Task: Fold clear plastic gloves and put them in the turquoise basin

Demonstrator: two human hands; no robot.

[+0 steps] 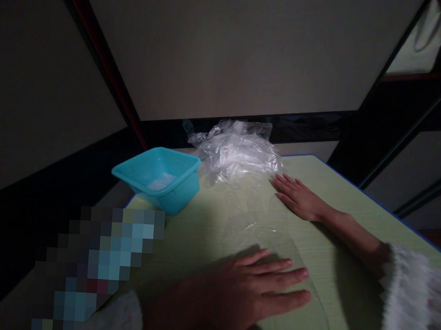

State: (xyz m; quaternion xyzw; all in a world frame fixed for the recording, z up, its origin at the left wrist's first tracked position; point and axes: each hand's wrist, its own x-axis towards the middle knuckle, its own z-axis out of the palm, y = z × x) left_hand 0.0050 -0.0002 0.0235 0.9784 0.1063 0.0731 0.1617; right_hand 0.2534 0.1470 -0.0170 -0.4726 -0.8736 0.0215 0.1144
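Note:
A thin clear plastic sheet or bag lies flat on the pale green table. Spread over its near part is my left hand, fingers apart and holding nothing. My right hand rests palm down beside the sheet's far right part, fingers stretched out. Beyond the hands, at the table's far edge, sits a crumpled heap of clear plastic. Whether the flat sheet joins this heap is hard to tell.
A turquoise plastic basin with something whitish inside stands at the table's far left. A blurred-out object is at the left edge. The blue-edged table meets a grey panelled surface behind.

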